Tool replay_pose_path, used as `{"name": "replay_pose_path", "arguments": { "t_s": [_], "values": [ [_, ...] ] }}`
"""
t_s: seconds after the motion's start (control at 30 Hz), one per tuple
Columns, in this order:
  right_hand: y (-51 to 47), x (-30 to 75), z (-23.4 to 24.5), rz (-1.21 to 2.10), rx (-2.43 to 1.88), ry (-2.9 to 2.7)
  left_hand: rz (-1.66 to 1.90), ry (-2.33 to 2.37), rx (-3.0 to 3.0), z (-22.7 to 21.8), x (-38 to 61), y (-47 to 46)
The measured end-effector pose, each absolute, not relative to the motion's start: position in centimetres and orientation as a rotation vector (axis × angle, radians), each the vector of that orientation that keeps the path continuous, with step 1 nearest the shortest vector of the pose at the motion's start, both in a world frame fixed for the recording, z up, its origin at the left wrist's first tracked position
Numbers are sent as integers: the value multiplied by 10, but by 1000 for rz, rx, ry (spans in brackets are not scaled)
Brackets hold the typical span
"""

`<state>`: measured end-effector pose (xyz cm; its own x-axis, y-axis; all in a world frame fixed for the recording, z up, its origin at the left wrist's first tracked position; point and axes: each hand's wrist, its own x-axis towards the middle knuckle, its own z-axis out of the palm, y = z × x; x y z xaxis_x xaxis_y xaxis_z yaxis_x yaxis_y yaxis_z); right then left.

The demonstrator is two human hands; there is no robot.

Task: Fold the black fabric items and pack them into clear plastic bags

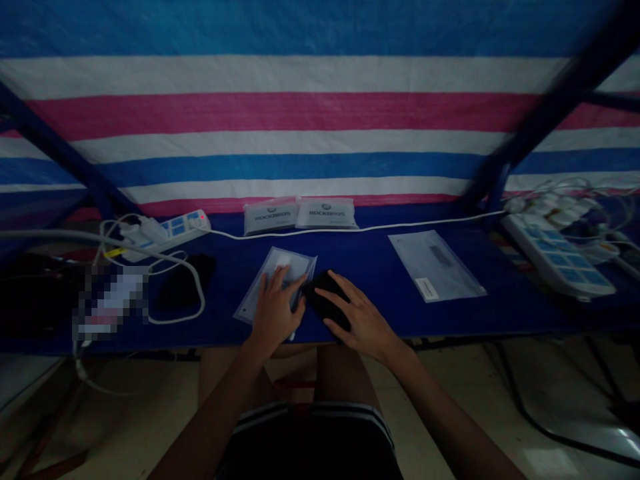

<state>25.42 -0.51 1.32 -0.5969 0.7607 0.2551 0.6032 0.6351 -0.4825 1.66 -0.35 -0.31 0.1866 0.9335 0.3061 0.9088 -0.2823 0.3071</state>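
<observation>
My left hand (274,308) lies palm down on a clear plastic bag (250,299), fingers spread. A pale patch, perhaps a label, shows on the bag near the fingertips. Close beside it, my right hand (364,319) is curved over a black, soft-looking folded item (327,305), thumb on its near side and fingers across its top. The black item rests on the blue table close to the bag's right edge; its exact kind is too dark to make out. Farther right lies another clear bag (445,263) with a white label.
Two packed ROCKBROS pouches (270,217) lie at the table's back. A white cable (395,229) runs across to power strips on the left (185,227) and right (560,257). A dark item (183,283) sits at left among cables. Striped sheeting (320,110) hangs behind.
</observation>
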Motion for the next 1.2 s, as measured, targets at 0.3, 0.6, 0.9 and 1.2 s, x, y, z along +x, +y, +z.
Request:
{"name": "replay_pose_path", "arguments": {
  "t_s": [0.3,0.6,0.9,1.2],
  "values": [
    [-13,237,22,433,-1281,-2363,772,1811,2317,-2,16,-5],
    [-18,198,15,438,-1457,-2149,1001,1624,2336,-9,11,-4],
    [-14,196,9,852,-1227,-2071,1048,1559,2213,-8,8,-4],
    [-17,218,11,772,-1176,-2086,1070,1555,2237,-9,9,-4]
  ]
}}
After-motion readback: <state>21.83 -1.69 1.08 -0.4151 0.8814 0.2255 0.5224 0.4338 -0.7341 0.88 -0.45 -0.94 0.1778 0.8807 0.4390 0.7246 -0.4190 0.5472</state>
